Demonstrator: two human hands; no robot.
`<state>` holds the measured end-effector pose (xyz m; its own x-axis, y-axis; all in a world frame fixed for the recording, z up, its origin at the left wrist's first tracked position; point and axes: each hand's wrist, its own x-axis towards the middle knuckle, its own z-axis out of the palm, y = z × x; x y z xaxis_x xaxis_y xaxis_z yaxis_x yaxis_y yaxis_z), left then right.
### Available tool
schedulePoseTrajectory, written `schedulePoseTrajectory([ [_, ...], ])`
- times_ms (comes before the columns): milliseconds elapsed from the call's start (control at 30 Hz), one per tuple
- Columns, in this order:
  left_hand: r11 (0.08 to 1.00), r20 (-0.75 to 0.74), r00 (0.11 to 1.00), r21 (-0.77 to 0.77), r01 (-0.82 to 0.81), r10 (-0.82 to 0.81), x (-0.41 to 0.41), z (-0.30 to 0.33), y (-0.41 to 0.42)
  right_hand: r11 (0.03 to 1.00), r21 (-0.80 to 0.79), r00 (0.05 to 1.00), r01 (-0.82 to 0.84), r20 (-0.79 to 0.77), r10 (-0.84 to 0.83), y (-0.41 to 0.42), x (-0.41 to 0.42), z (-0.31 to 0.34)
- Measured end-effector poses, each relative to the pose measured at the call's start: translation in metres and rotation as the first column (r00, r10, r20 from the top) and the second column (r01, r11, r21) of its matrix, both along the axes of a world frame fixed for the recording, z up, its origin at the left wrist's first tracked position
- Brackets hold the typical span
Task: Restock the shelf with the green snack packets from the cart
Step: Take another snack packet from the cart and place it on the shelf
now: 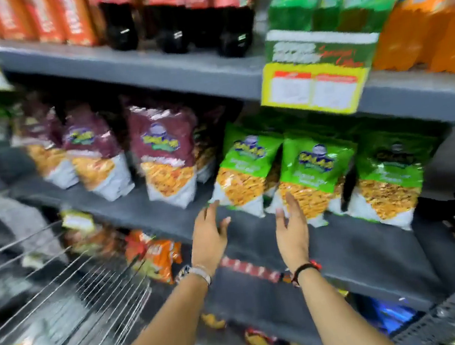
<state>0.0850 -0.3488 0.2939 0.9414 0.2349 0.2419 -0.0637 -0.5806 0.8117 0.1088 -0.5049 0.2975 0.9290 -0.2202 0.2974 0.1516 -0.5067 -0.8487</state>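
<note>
Both hands are empty, fingers spread apart. The left hand [209,236] and right hand [292,231] reach toward the front edge of the shelf [351,249], by the green snack packets [318,179] standing there. Three green ones show in front. The cart [65,298] sits at the left; something green shows in its near corner, so more may be left.

Bright green tops over golden-yellow snack print and white corners on the glossy green snack packets [316,175], each with a blue-and-yellow logo; deep maroon tops over the same orange-yellow and white on the neighbouring maroon snack packets [166,153]. Flat grey across the painted metal shelf [351,246], silver on the wire cart [73,297]. Above, dark cola bottles with red labels [174,16], orange soda bottles [430,21], yellow-bordered green promotional price sign [317,77].
</note>
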Motion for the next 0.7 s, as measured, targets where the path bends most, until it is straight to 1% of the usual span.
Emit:
schedulePoseTrajectory([
  [67, 0.987, -0.024, 0.994, 0.119, -0.105, 0.108, -0.028, -0.007, 0.053, 0.994, -0.028, 0.995, -0.103, -0.023, 0.102, 0.045, -0.011, -0.009],
  [133, 0.966, -0.064, 0.977, 0.177, -0.19, 0.204, -0.056, -0.012, 0.1, 0.973, -0.05, 0.973, -0.225, -0.06, 0.222, 0.091, -0.023, -0.014],
  [167, 0.951, -0.095, 0.958, 0.18, -0.252, 0.272, -0.077, -0.018, 0.131, 0.952, -0.06, 0.952, -0.3, -0.089, 0.294, 0.124, -0.031, -0.02],
  [267, 0.914, -0.171, 0.901, 0.165, -0.372, 0.398, -0.114, -0.024, 0.187, 0.902, -0.074, 0.902, -0.425, -0.125, 0.414, 0.182, -0.038, -0.027],
  [300, 0.878, -0.198, 0.856, 0.139, -0.459, 0.478, -0.135, -0.029, 0.219, 0.866, -0.072, 0.865, -0.494, -0.14, 0.482, 0.22, -0.044, -0.031],
  [400, 0.779, -0.255, 0.744, 0.065, -0.624, 0.617, -0.173, -0.047, 0.287, 0.797, -0.08, 0.794, -0.599, -0.19, 0.577, 0.3, -0.049, -0.044],
  [467, 0.731, -0.272, 0.698, 0.036, -0.681, 0.663, -0.196, -0.069, 0.333, 0.743, -0.074, 0.737, -0.665, -0.226, 0.637, 0.357, -0.058, -0.06],
  [500, 0.713, -0.305, 0.674, 0.024, -0.701, 0.673, -0.205, -0.08, 0.352, 0.71, -0.075, 0.701, -0.7, -0.26, 0.664, 0.381, -0.063, -0.071],
  [600, 0.618, -0.436, 0.565, -0.026, -0.786, 0.701, -0.23, -0.121, 0.411, 0.58, -0.119, 0.578, -0.806, -0.373, 0.726, 0.451, -0.077, -0.11],
  [700, 0.537, -0.568, 0.457, -0.033, -0.843, 0.684, -0.246, -0.161, 0.446, 0.456, -0.146, 0.459, -0.878, -0.527, 0.715, 0.507, -0.084, -0.152],
])
